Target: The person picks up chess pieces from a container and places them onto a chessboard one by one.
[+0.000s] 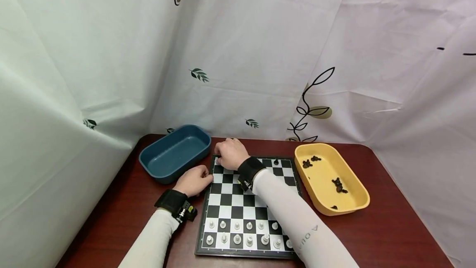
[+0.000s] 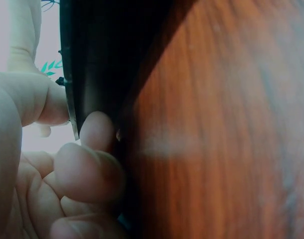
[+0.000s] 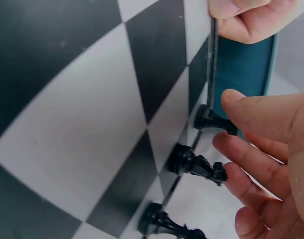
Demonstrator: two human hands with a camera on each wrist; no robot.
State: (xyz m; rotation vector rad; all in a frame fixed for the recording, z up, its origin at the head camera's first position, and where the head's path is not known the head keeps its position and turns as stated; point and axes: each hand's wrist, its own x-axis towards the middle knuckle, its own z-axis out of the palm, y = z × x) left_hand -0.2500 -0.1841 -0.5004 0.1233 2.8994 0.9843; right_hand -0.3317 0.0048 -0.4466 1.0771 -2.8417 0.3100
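Black pieces under right hand, fingers loose.

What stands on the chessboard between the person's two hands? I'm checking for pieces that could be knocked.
Head view: only bare squares of the folding black-and-white chessboard lie between the left hand and right hand; no pieces show there.

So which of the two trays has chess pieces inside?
The yellow tray, right of the chessboard; dark pieces lie in it. The blue tray shows none.
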